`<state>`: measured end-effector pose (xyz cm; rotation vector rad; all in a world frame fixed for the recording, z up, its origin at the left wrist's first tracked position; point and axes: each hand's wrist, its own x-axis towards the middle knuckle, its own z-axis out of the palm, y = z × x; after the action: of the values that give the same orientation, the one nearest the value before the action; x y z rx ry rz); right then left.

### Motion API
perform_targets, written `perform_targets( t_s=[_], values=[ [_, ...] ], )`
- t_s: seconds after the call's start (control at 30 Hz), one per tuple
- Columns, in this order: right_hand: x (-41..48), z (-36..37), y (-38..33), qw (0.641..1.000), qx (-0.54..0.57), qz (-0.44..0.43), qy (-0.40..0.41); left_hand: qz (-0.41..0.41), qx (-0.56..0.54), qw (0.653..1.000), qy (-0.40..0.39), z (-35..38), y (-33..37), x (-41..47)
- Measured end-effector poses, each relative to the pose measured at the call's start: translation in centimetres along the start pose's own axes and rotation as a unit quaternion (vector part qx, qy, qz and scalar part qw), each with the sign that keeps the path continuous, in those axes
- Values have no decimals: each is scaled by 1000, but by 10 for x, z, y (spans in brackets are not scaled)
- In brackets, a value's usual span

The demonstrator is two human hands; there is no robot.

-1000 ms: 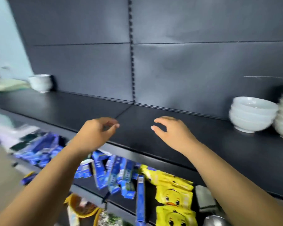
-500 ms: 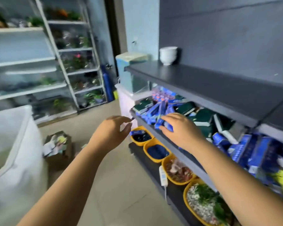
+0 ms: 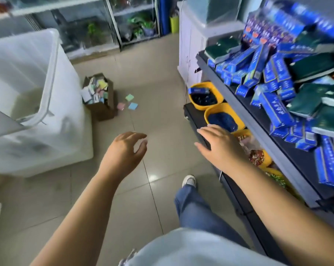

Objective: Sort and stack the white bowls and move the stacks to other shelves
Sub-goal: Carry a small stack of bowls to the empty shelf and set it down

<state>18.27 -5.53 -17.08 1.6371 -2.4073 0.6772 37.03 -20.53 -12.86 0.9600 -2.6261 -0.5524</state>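
Observation:
No white bowl is in view at this moment. My left hand hangs over the tiled floor with loosely curled fingers and holds nothing. My right hand is stretched out flat, fingers relaxed, in front of the bottom shelf's edge, also holding nothing. Both forearms reach forward from the lower corners of the head view.
A shelf unit on the right carries blue boxes and dark green packs, with yellow tubs below. A large white plastic bin stands left. A cardboard box and coloured pads lie on the floor ahead.
The view has swung left and down from the top shelf with bowls to the aisle floor. Both hands stay held out in front, holding nothing.

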Motion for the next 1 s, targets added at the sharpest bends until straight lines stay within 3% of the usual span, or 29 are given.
perform_targets(
  t_s=[0.17,0.3,0.63,0.83,1.0],
  values=[
    [45,40,43,998,16,3,-57,-39,23,998,-52,20,-17,72],
    [106,48,78,999,19,13,-34,-41,22,997,-63,34,-8,144],
    [238,58,148,995,-6,54,-78,52,19,994,-92,52,-4,319],
    [338,27,182,990,-53,126,41,140,-39,985,-96,50,11,455],
    [409,-25,195,961,-135,192,149,297,-88,945,-106,29,42,570]
  ],
)
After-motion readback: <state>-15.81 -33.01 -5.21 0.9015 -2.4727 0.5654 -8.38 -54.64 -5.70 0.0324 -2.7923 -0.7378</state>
